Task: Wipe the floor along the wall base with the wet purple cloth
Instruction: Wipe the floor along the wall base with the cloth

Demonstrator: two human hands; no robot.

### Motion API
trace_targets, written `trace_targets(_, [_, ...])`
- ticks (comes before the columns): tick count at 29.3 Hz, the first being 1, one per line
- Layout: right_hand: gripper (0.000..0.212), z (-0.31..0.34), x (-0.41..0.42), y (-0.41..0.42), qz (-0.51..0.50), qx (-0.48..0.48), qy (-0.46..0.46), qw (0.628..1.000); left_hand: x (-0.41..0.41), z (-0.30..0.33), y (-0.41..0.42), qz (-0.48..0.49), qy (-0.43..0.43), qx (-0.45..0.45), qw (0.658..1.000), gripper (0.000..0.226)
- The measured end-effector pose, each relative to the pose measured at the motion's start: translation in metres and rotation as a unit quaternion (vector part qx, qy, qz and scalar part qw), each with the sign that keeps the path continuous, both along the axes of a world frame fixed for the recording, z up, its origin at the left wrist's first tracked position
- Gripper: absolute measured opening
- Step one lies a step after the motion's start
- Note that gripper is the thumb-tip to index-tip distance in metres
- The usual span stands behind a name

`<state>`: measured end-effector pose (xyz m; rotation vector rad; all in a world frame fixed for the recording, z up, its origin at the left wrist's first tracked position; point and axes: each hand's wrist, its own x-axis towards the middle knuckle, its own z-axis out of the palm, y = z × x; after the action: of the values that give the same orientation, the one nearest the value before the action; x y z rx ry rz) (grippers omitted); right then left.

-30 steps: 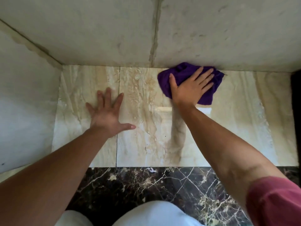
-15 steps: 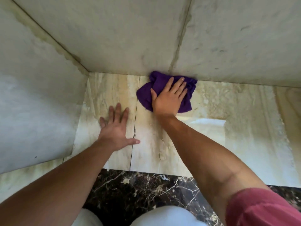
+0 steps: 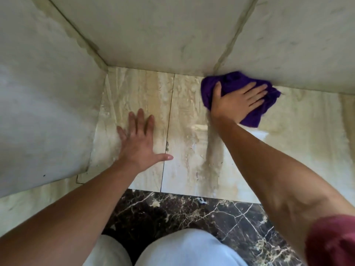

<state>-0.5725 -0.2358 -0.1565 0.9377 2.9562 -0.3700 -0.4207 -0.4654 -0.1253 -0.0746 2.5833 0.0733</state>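
Observation:
The purple cloth (image 3: 233, 81) lies bunched on the beige floor tile (image 3: 299, 150), its far edge pushed against the base of the back wall (image 3: 153, 45). My right hand (image 3: 237, 102) presses flat on the cloth, fingers spread toward the right, thumb hooked over its left edge. My left hand (image 3: 138, 143) rests palm down on the tile further left, fingers apart and holding nothing. A wet sheen shows on the tile under my right forearm.
A side wall (image 3: 48, 112) meets the back wall in a corner at the upper left. A dark veined marble strip (image 3: 192, 214) borders the beige tiles near me. My knees in light trousers (image 3: 188, 250) fill the bottom edge.
My right hand slid the cloth left along the wall base to the tile seam, then back to the right. My left hand stayed planted on the floor.

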Motion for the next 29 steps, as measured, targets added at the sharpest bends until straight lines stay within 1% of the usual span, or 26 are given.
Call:
trace_targets(5, [0.108,0.001,0.005,-0.096,0.053,-0.036,-0.011,0.998,0.005,0.004,-0.002,-0.01,0.019,0.023,1.0,0.133])
trace_targets(8, [0.104,0.0,0.012,-0.149,0.098,-0.046,-0.009,0.994,0.026,0.006,-0.011,-0.026,0.046,0.075,0.996,0.123])
trace_targets(11, [0.098,0.001,0.022,-0.2,0.166,-0.058,-0.007,0.984,0.049,0.006,-0.027,-0.049,0.044,0.09,0.994,0.121])
trace_targets(15, [0.091,0.003,0.038,-0.271,0.274,-0.066,-0.013,0.96,0.076,0.008,-0.052,-0.016,0.03,0.085,0.996,0.123])
trace_targets(18, [0.086,0.001,0.042,-0.29,0.312,-0.052,-0.003,0.949,0.088,0.007,-0.064,-0.019,0.011,0.062,0.998,0.126])
trace_targets(21, [0.082,-0.002,0.046,-0.279,0.358,-0.032,-0.002,0.933,0.091,0.003,-0.066,-0.037,0.007,0.04,0.998,0.125])
trace_targets(23, [0.076,0.0,0.045,-0.265,0.434,-0.023,-0.007,0.901,0.09,0.001,-0.064,-0.035,-0.001,0.036,0.999,0.123])
trace_targets(24, [0.072,0.0,0.043,-0.258,0.493,-0.024,-0.005,0.87,0.091,0.002,-0.064,-0.03,-0.006,0.034,0.999,0.123])
trace_targets(26, [0.068,0.007,0.025,-0.237,0.611,-0.024,0.001,0.791,0.088,0.008,-0.06,-0.02,-0.014,0.029,0.999,0.122])
trace_targets(27, [0.069,0.012,0.014,-0.224,0.644,-0.015,0.003,0.765,0.085,0.013,-0.058,-0.016,-0.024,0.029,0.999,0.123])
trace_targets(28, [0.07,0.015,0.006,-0.213,0.657,-0.006,0.012,0.754,0.084,0.017,-0.056,-0.01,-0.036,0.035,0.999,0.125])
trace_targets(29, [0.072,0.017,0.002,-0.204,0.647,-0.005,0.025,0.762,0.084,0.02,-0.054,-0.006,-0.05,0.04,0.998,0.129])
